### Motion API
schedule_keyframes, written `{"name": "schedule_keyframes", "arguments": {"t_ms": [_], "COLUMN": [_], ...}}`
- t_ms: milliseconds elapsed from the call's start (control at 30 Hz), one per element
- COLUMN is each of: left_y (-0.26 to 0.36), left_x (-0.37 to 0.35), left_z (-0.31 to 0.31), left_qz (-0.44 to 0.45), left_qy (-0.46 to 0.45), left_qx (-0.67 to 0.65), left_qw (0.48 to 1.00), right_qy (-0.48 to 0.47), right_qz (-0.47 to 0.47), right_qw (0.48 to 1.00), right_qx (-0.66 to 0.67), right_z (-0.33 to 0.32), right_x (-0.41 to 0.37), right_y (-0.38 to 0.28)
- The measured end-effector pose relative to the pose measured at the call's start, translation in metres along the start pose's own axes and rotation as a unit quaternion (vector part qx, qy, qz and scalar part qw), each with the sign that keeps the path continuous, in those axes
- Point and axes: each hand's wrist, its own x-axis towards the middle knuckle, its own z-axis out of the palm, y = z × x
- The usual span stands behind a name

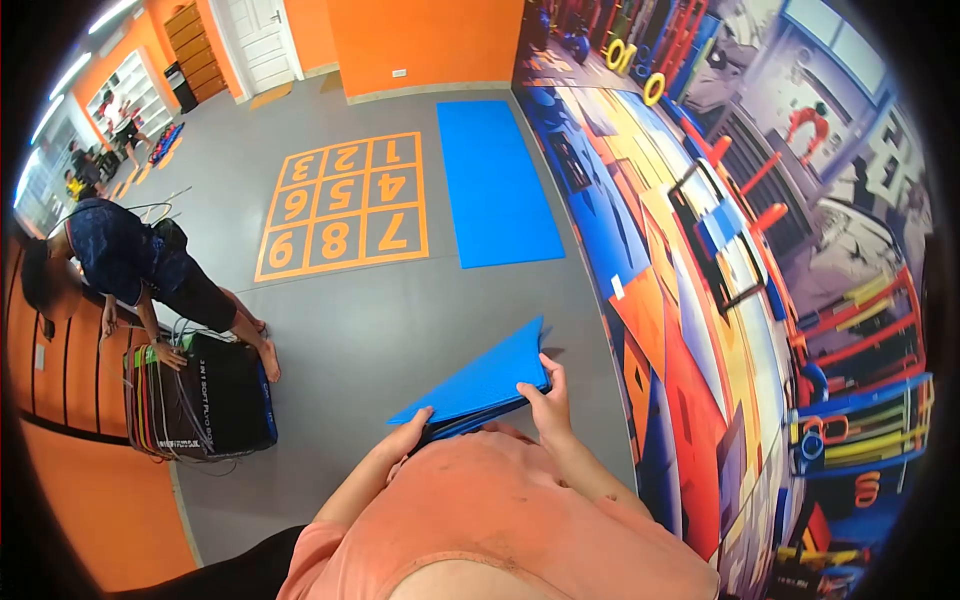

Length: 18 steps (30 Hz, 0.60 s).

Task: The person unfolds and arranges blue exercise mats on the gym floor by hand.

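A blue exercise mat (pixel 485 375), folded into layers with a dark underside, is held in front of my waist. My left hand (pixel 408 434) grips its left corner, thumb on top. At the opposite end, my right hand (pixel 546 402) is closed on the edge, with the thumb over the upper face and fingers around the side. The lower layers are partly hidden by my orange shirt (pixel 470 510).
Another blue mat (pixel 500 190) lies flat along the mural wall (pixel 690 330). Left of it is an orange number grid (pixel 342 205). A person (pixel 135 250) bends over a black plyo box (pixel 225 400) with cables at left. More people stand far left.
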Motion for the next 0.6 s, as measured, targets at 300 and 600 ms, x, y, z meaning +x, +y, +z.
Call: {"name": "schedule_keyframes", "arguments": {"t_ms": [300,600], "left_y": [-0.014,0.129], "left_x": [0.144,0.196], "left_z": [-0.057,-0.153], "left_qz": [-0.121,-0.02], "left_qy": [-0.013,0.037], "left_qx": [-0.242,-0.27], "left_qw": [0.962,0.962], "right_qy": [-0.108,-0.124], "right_qz": [-0.013,-0.031], "right_qw": [0.991,0.986], "right_qx": [-0.081,-0.111], "right_z": [0.078,0.169], "right_x": [0.132,0.283], "right_y": [-0.027,-0.061]}}
